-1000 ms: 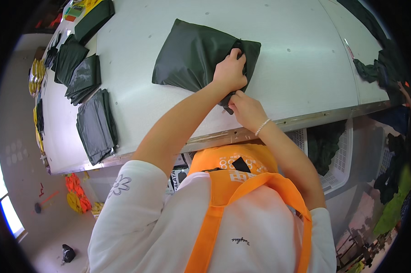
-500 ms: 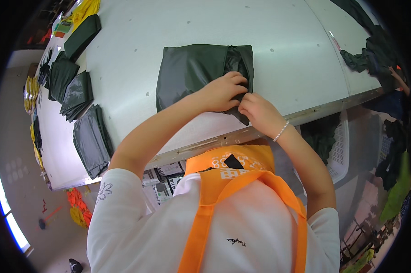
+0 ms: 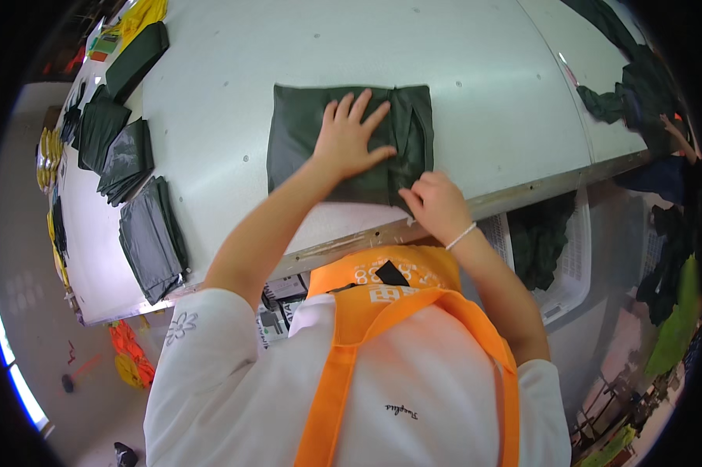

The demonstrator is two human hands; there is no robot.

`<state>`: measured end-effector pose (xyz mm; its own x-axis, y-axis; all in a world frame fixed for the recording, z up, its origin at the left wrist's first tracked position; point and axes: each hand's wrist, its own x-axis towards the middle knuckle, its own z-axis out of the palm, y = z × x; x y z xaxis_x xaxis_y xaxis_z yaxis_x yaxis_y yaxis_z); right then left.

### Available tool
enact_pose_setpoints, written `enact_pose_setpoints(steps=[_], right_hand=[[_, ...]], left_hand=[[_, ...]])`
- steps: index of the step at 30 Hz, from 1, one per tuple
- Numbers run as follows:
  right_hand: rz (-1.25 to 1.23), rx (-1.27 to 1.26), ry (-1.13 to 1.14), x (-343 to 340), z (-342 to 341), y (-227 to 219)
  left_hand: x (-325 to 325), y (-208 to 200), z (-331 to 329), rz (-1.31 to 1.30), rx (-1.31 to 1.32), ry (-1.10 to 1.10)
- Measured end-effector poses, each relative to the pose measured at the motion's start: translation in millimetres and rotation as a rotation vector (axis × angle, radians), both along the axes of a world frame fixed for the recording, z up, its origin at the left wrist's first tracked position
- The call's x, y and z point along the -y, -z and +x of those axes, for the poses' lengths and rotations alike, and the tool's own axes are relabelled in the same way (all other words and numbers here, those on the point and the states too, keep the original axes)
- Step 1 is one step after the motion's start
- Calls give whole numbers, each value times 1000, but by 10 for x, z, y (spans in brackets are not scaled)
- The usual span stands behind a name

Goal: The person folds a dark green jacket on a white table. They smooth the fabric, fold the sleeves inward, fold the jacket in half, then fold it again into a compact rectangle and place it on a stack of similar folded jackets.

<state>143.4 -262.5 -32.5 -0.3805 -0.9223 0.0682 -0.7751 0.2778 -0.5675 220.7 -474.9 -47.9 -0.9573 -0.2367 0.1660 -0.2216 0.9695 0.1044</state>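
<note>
On the white table in front of me lies a folded piece of dark green, slightly shiny fabric, shaped into a flat rectangle. A strip along its right side is folded over, with a seam running down it. My left hand rests flat on top with fingers spread, the thumb reaching to that strip. At the lower right corner, my right hand has its fingers curled together and pinches the fabric's edge. That corner is partly hidden by the fingers.
Several folded dark green stacks lie along the table's left side, with yellow fabric behind them. Loose dark fabric and another person's hand are at the far right. Under the table edge stands a white crate holding dark fabric.
My left hand has moved from the right-side fold to the fabric's upper middle and spread flat. The strip now lies closed and flatter. My right hand has dropped slightly, staying at the lower corner.
</note>
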Motion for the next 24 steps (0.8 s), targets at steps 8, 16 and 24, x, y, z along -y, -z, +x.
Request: enact_pose_setpoints(steps=[8, 16, 24], right_hand=[[-240, -25, 360, 148, 183, -105], [10, -168, 183, 432, 42, 254], [90, -545, -205, 835, 580, 240]], left_hand=[[-458, -50, 653, 53, 45, -171], [-464, 211, 556, 109, 98, -230], [-319, 384, 687, 105, 290, -158]])
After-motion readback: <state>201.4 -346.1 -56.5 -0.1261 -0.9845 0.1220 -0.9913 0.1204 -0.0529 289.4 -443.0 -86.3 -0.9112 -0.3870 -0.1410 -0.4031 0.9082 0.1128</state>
